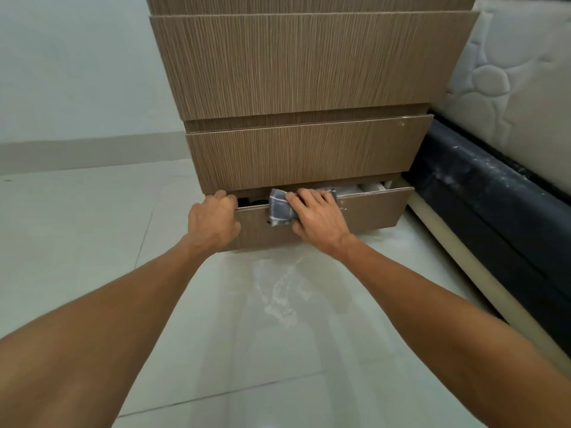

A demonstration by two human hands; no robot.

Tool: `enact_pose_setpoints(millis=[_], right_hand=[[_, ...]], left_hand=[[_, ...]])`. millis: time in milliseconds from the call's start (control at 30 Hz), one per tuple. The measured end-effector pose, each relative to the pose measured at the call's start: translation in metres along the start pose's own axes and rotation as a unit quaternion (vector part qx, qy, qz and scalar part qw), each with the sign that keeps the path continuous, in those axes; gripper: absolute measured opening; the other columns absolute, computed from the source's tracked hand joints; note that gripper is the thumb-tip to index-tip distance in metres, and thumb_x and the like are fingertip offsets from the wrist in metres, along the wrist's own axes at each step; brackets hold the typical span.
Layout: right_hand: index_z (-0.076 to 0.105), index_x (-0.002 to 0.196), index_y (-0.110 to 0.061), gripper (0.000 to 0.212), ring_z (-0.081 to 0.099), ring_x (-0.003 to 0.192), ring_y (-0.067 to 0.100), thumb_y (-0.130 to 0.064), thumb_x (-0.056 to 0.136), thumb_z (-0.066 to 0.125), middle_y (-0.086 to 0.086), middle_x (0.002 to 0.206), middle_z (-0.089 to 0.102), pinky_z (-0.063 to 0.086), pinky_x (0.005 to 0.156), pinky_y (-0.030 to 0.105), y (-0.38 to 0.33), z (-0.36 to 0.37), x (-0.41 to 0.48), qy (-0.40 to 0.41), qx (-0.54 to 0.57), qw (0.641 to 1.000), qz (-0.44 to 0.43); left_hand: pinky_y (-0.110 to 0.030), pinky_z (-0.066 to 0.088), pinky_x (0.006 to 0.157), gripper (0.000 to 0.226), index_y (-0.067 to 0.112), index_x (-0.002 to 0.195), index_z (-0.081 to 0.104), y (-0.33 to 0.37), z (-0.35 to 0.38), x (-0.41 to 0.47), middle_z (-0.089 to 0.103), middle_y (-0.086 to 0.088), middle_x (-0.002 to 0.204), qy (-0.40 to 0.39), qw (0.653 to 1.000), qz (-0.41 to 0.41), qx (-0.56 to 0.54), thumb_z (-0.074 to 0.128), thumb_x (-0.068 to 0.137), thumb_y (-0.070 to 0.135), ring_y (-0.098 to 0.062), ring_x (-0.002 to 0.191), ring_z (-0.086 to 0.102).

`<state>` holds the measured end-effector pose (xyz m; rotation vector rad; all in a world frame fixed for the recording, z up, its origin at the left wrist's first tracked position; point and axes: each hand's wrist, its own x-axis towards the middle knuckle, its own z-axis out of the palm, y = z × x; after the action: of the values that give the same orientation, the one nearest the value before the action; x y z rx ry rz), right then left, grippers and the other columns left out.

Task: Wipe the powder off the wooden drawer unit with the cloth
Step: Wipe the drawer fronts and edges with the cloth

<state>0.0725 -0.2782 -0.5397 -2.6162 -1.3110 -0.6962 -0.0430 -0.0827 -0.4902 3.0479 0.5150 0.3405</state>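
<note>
At the bottom drawer [364,211] of the wooden drawer unit [302,66], a grey cloth [279,208] was pressed over the drawer's top edge.

The cloth was held by the right hand [318,217], its fingers [309,196] clamped down on it against the slightly open drawer front. The drawer's left corner was gripped by the left hand [213,217], fingers curled together over the edge. White powder [278,291] was seen smeared on the tiled floor [77,227] below, and speckled on the dark bed base [482,180] beside the unit, under a mattress [519,66].
</note>
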Motion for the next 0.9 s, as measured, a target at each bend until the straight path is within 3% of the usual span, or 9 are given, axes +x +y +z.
enact_pose_setpoints(millis=[233, 433, 633, 700, 800, 900], right_hand=[[0.048, 0.129, -0.011, 0.056, 0.053, 0.11, 0.032, -0.021, 0.078, 0.068, 0.012, 0.118, 0.058, 0.04, 0.097, 0.046, 0.082, -0.013, -0.036, -0.032, -0.06, 0.996, 0.058], [0.043, 0.13, -0.012, 0.061, 0.047, 0.119, 0.035, -0.013, 0.077, 0.073, 0.015, 0.128, 0.054, 0.04, 0.099, 0.049, 0.135, -0.027, -0.057, -0.118, -0.118, 0.976, 0.142], [0.04, 0.129, -0.007, 0.06, 0.054, 0.109, 0.04, 0.003, 0.078, 0.07, 0.019, 0.129, 0.048, 0.047, 0.088, 0.052, 0.157, -0.029, -0.068, -0.096, -0.06, 0.951, 0.289], [0.039, 0.13, -0.005, 0.055, 0.06, 0.101, 0.041, 0.002, 0.083, 0.066, 0.023, 0.124, 0.052, 0.053, 0.082, 0.052, 0.155, -0.026, -0.073, -0.068, -0.002, 0.933, 0.354], [0.042, 0.126, -0.005, 0.043, 0.064, 0.096, 0.038, -0.004, 0.089, 0.063, 0.023, 0.114, 0.06, 0.057, 0.081, 0.049, 0.15, -0.02, -0.087, -0.029, 0.087, 0.87, 0.485], [0.049, 0.124, -0.001, 0.043, 0.062, 0.091, 0.03, -0.006, 0.086, 0.068, 0.02, 0.11, 0.062, 0.052, 0.073, 0.037, 0.143, -0.009, -0.109, -0.025, 0.123, 0.82, 0.558]], left_hand=[[-0.04, 0.047, 0.071, 0.026, 0.01, 0.101, 0.066, 0.001, 0.008, 0.004, 0.062, -0.008, 0.101, 0.043, 0.999, -0.013, -0.006, 0.055, 0.077, 0.007, -0.032, 0.089, 0.06], [-0.039, 0.049, 0.068, 0.026, 0.01, 0.099, 0.067, 0.004, 0.013, 0.005, 0.063, -0.008, 0.096, 0.068, 0.997, -0.027, -0.006, 0.056, 0.076, 0.006, -0.031, 0.083, 0.059], [-0.039, 0.048, 0.066, 0.026, 0.008, 0.098, 0.068, 0.002, 0.014, 0.003, 0.064, -0.009, 0.095, 0.082, 0.996, -0.019, -0.01, 0.056, 0.075, 0.004, -0.032, 0.082, 0.06], [-0.039, 0.047, 0.066, 0.027, 0.008, 0.098, 0.068, 0.002, 0.014, 0.002, 0.064, -0.009, 0.095, 0.082, 0.996, -0.018, -0.012, 0.055, 0.075, 0.005, -0.033, 0.083, 0.06], [-0.04, 0.047, 0.067, 0.024, 0.009, 0.1, 0.066, 0.0, 0.011, 0.001, 0.064, -0.009, 0.097, 0.07, 0.997, 0.001, -0.014, 0.055, 0.078, 0.012, -0.032, 0.085, 0.06], [-0.042, 0.046, 0.067, 0.022, 0.007, 0.101, 0.063, -0.012, 0.012, -0.006, 0.06, -0.011, 0.1, 0.075, 0.996, -0.022, -0.047, 0.059, 0.082, 0.018, -0.031, 0.093, 0.056]])
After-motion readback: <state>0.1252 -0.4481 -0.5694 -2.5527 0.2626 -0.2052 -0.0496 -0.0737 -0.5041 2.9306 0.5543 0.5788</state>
